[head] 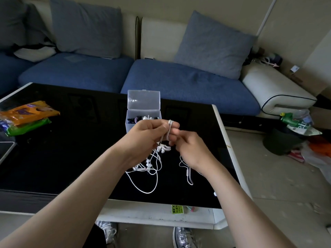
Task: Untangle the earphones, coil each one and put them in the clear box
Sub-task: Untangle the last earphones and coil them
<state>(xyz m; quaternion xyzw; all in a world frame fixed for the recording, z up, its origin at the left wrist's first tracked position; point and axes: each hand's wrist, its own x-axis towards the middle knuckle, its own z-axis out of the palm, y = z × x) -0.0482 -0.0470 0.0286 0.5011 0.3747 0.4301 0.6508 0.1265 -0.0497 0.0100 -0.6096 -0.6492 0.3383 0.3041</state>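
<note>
white cord (169,129) is looped in a few turns over the fingers of the left hand (148,133), which curls round it and holds it raised above the desk (71,149). the right hand (189,149), fingers bent, seems to pinch the same cord just beside it, and a tail with an inline remote (187,173) trails down to the desk near the right wrist. so one earphone looks mid-coil. below the hands a tangle (148,169) of white earphones lies loose, yet to be separated and wound. just beyond, the clear box (129,123) stands with its lid up, some dark and white earphones already inside. roughly midway, i judge.
</note>
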